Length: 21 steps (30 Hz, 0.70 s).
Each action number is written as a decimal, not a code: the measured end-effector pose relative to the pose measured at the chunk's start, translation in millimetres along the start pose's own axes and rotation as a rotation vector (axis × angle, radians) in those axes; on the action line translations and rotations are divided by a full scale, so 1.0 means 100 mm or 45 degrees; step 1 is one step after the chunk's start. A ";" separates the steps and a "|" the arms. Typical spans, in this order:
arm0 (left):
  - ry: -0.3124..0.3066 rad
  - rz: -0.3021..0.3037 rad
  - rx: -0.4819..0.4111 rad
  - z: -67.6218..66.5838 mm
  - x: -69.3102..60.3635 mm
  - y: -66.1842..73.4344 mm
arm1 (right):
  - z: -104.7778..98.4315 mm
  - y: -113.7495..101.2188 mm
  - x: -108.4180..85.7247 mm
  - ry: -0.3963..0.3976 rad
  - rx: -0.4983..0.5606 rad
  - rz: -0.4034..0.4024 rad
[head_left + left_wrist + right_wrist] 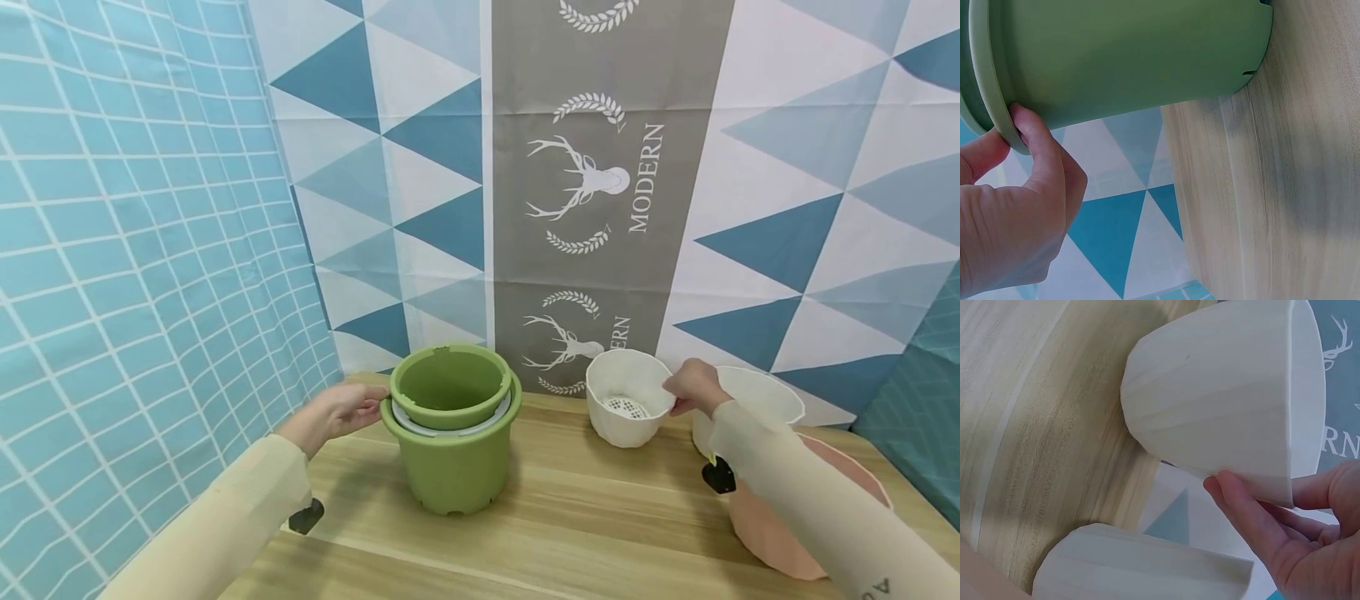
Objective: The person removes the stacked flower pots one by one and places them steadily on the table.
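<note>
My left hand (347,410) pinches the rim of a large green flowerpot (454,471), thumb above the rim and fingers beneath it in the left wrist view. Inside that pot sit a white-rimmed piece (480,427) and a smaller green flowerpot (450,410), nested together. At the right, my right hand (693,387) pinches the edge of a small white flowerpot (624,425) with drainage holes in its bottom. The right wrist view shows this white pot (1216,394) with faceted sides, held between thumb and fingers. Whether its base touches the table cannot be told.
Another white flowerpot (757,396) stands right of my right hand, partly hidden by the forearm. Nearer the front right is a pink flowerpot (772,533), also partly covered. All this is on a wood-grain table (585,533), with patterned cloth (442,167) behind.
</note>
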<state>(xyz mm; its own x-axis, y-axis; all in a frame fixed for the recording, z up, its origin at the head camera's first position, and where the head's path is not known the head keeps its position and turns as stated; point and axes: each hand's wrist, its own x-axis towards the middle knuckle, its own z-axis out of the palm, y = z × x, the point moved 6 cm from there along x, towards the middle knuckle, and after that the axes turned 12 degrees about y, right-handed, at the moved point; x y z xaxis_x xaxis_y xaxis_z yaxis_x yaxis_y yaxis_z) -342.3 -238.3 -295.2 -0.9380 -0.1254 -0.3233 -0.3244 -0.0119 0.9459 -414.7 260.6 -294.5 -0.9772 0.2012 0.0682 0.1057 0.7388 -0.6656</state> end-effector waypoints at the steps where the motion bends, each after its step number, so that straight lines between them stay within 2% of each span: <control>1: 0.001 0.000 -0.002 0.00 0.00 0.00 | -0.01 0.00 0.00 0.009 -0.009 -0.011; 14: 0.004 0.005 -0.013 0.00 0.01 0.01 | -0.01 0.00 0.02 0.032 -0.019 0.024; 21: -0.001 0.008 -0.016 0.00 -0.01 0.00 | 0.01 -0.01 0.05 0.070 -0.084 -0.006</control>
<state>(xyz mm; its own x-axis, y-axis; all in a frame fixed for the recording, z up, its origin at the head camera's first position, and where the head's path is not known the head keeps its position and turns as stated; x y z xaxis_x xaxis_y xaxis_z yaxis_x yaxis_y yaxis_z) -341.2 -238.0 -295.2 -0.9402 -0.1248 -0.3170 -0.3166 -0.0234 0.9483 -419.4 260.7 -294.3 -0.9663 0.2313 0.1130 0.1149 0.7802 -0.6149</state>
